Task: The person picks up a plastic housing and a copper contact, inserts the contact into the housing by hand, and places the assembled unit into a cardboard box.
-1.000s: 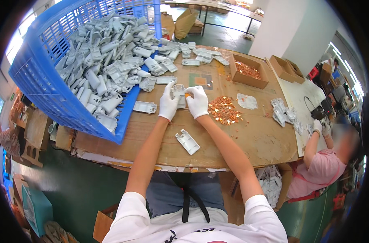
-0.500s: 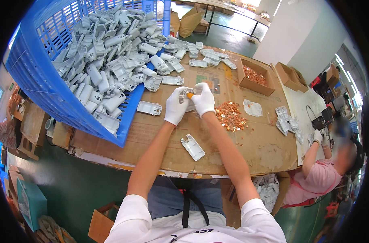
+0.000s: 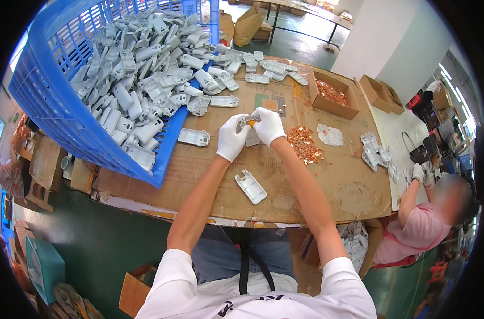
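Note:
My left hand (image 3: pixel 230 139), in a white glove, is closed around a white plastic housing (image 3: pixel 252 139) above the middle of the cardboard-covered table. At the housing's far end, my gloved right hand (image 3: pixel 269 126) is closed with its fingertips and thumb pressed in. Something orange (image 3: pixel 251 123) shows by the right thumb; its kind is unclear. Both hands hide most of the housing. One loose housing (image 3: pixel 251 187) lies nearer to me, open side up, and another housing (image 3: pixel 194 137) lies left of my left hand. Small copper-coloured metal pieces (image 3: pixel 304 144) are heaped beside my right wrist.
A blue plastic crate (image 3: pixel 50 114) heaped with housings stands at the left. At the back right is a cardboard box (image 3: pixel 335 109) of copper pieces. Clear plastic bags (image 3: pixel 375 151) lie to the right, near a co-worker's gloved hands (image 3: pixel 420 174).
My fingers have shifted slightly on the housing, and the right hand has tilted a little. The whole view has moved slightly. Both hands keep their hold.

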Action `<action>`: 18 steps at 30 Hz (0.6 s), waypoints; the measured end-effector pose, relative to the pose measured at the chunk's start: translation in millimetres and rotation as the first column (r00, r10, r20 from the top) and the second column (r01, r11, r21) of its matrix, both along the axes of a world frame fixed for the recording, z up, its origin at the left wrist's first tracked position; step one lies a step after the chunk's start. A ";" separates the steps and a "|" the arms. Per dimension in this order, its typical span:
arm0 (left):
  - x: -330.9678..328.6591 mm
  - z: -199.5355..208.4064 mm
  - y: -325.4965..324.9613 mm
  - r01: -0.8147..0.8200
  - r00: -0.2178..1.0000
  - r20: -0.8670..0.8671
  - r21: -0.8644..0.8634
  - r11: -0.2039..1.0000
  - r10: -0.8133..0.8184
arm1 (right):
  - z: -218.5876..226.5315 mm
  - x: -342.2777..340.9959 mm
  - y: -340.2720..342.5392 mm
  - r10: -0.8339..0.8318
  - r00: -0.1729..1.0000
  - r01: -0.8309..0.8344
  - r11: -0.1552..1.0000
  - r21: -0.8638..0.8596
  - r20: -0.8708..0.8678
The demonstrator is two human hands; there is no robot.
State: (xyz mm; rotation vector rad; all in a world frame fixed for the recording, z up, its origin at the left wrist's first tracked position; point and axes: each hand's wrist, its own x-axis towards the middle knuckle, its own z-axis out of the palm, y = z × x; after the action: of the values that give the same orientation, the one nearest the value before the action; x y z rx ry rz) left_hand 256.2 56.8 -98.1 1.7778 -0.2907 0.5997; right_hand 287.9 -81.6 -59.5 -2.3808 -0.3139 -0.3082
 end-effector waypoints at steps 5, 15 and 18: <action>0.6 -0.3 6.1 -0.069 0.990 -0.130 -0.120 0.990 0.053 | -9.7 -10.2 16.4 0.052 0.990 -0.061 0.996 0.063 0.132; 2.8 -4.3 1.5 -0.148 0.987 -0.071 -0.048 0.988 0.144 | -10.3 -11.8 21.0 -0.007 0.989 -0.009 0.994 0.111 0.146; 3.5 -5.6 4.1 -0.089 0.989 -0.124 -0.103 0.991 0.076 | -8.4 -9.1 17.9 0.021 0.997 -0.029 0.995 0.097 0.075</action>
State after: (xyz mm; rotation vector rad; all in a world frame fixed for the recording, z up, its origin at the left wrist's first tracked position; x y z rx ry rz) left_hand 259.7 60.9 -103.7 1.7189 -0.1002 0.5547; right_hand 278.8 -63.7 -67.9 -2.2708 -0.3547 -0.3917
